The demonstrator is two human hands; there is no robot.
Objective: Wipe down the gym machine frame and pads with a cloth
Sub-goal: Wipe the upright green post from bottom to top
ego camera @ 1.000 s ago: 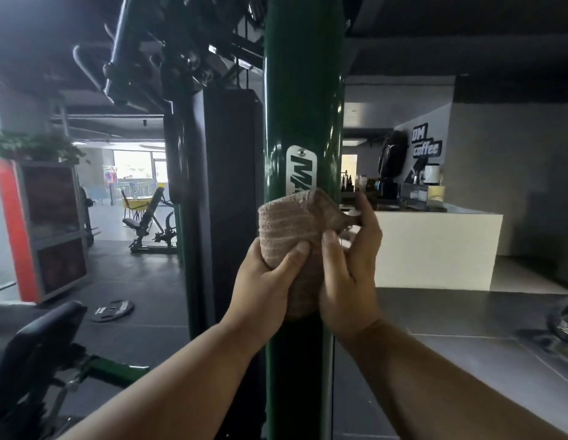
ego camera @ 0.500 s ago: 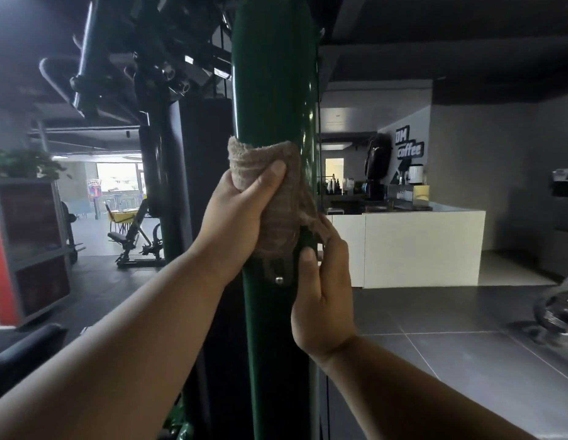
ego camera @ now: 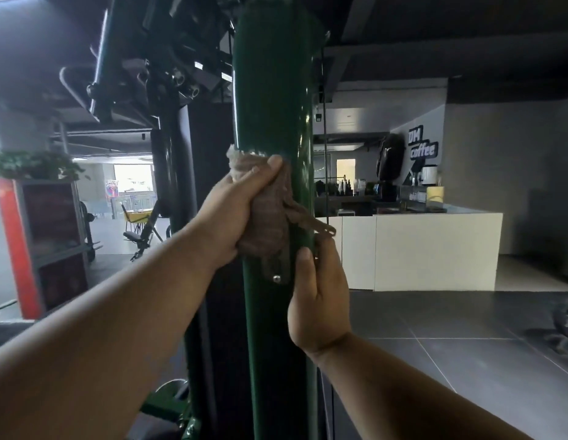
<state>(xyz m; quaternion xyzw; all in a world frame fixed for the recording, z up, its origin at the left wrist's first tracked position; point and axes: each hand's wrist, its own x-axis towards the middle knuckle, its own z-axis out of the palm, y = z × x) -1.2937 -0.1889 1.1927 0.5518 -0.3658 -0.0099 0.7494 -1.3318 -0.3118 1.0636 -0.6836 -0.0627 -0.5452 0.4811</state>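
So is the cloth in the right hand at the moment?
No, the left hand grips the cloth against the green post, while the right hand holds the post lower down.

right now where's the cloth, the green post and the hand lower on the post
cloth [ego camera: 270, 217], head view, on its bunched middle
green post [ego camera: 270, 90], head view, on its bare front above the cloth
right hand [ego camera: 319, 300], head view, on its back

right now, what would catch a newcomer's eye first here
A thick green post rises through the middle of the view. The left hand presses a bunched tan cloth against it, and the right hand grips the post just below. Behind, on the right, a white counter stands under a "coffee" wall sign.
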